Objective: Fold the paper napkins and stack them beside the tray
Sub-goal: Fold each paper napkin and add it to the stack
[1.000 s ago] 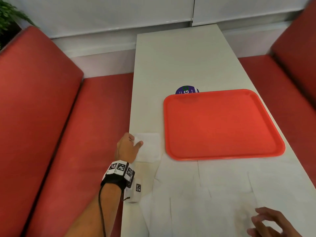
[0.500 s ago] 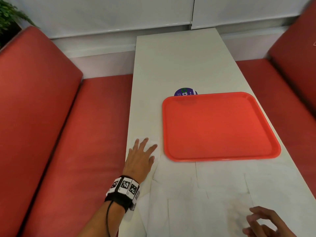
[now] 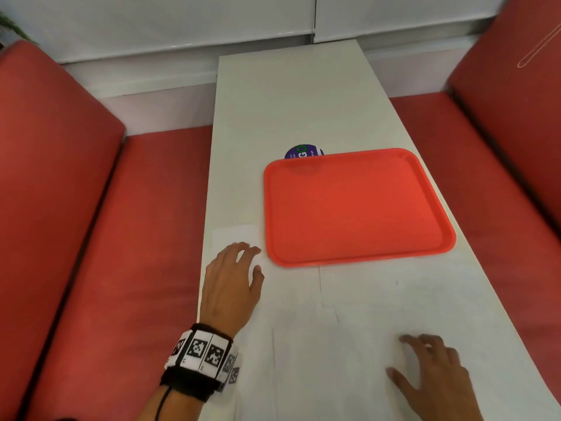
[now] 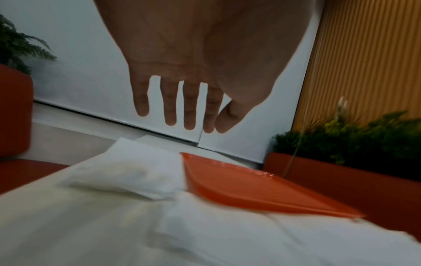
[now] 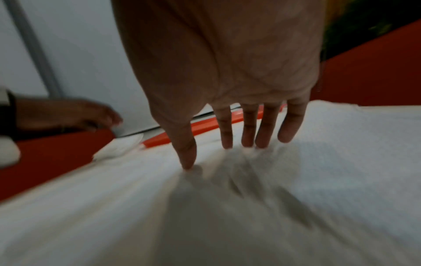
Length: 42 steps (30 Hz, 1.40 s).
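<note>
A folded white napkin (image 3: 236, 235) (image 4: 127, 172) lies on the table just left of the red tray (image 3: 358, 208) (image 4: 250, 190). My left hand (image 3: 239, 265) (image 4: 182, 108) hovers over the napkin's near edge with straight spread fingers, holding nothing. Several unfolded white napkins (image 3: 349, 329) (image 5: 296, 180) lie flat and overlapping in front of the tray. My right hand (image 3: 425, 366) (image 5: 227, 144) rests fingertips and thumb on these napkins near the table's front right, fingers spread, palm raised.
The narrow white table (image 3: 291, 101) runs away from me between two red bench seats (image 3: 136, 238) (image 3: 485, 147). A round purple sticker (image 3: 303, 151) peeks out behind the tray's far edge. Plants (image 4: 353, 140) stand behind the right bench.
My left hand released the folded napkin beside the tray, opened flat and drew back towards me. My right hand moved up onto the unfolded napkins.
</note>
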{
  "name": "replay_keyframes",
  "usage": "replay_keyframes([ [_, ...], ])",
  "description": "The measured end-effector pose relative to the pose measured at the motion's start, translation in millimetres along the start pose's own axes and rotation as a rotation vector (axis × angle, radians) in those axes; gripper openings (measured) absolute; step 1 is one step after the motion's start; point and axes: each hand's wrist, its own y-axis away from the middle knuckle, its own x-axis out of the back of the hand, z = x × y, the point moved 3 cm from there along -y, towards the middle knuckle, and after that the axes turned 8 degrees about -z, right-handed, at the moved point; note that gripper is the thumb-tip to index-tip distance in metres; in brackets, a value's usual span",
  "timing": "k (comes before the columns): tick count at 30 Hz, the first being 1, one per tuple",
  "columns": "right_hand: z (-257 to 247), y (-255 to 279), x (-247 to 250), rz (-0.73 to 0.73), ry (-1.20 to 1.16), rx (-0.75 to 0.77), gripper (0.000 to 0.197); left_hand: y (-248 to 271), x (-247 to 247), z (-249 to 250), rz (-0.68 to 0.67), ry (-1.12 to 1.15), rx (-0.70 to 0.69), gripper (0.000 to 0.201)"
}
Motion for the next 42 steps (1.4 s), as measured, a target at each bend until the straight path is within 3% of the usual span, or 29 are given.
replay_keyframes([
  [2, -2, 4, -2, 0.034, 0.024, 0.066, 0.066, 25, -2, 25, -0.04, 0.085, -0.015, 0.027],
  [6, 3, 7, 5, 0.054, -0.074, 0.087, 0.034, 84, -34, 81, -0.219, 0.156, -0.083, 0.031],
  [10, 1, 13, 19, 0.08, -0.211, 0.203, 0.023, 118, -64, 116, -0.311, 0.241, 0.003, 0.026],
  [16, -3, 33, 72, -0.159, -0.784, 0.312, 0.01, 121, -62, 144, -0.272, 0.54, 0.2, 0.038],
  [18, -5, 37, 91, -0.232, -0.907, 0.362, 0.007, 119, -55, 158, -0.312, 0.627, 0.177, 0.047],
  [21, -6, 41, 116, -0.284, -1.032, 0.427, 0.019, 114, -43, 184, -0.414, 0.807, 0.072, 0.057],
  [26, -8, 36, 143, -0.23, -1.057, 0.503, 0.029, 99, -15, 211, -0.295, 0.858, -0.024, 0.053],
  [30, -11, 31, 149, -0.163, -1.085, 0.52, 0.041, 87, -5, 211, -0.296, 0.984, 0.075, 0.025],
  [32, -15, 29, 150, -0.159, -1.177, 0.49, 0.055, 81, -1, 212, -0.237, 1.05, 0.126, 0.015],
  [34, -19, 26, 150, -0.193, -1.275, 0.449, 0.068, 72, 7, 214, -0.122, 1.214, 0.207, 0.018],
  [35, -20, 25, 151, -0.197, -1.291, 0.43, 0.066, 67, 13, 215, -0.068, 1.285, 0.235, 0.021],
  [37, -21, 24, 154, -0.15, -1.283, 0.395, 0.042, 57, 23, 217, -0.017, 1.352, 0.243, 0.025],
  [39, -20, 24, 157, -0.09, -1.302, 0.346, 0.02, 51, 30, 218, -0.068, 1.34, 0.228, 0.026],
  [42, -20, 25, 157, -0.098, -1.412, 0.269, 0.017, 55, 27, 215, -0.205, 1.298, 0.246, 0.023],
])
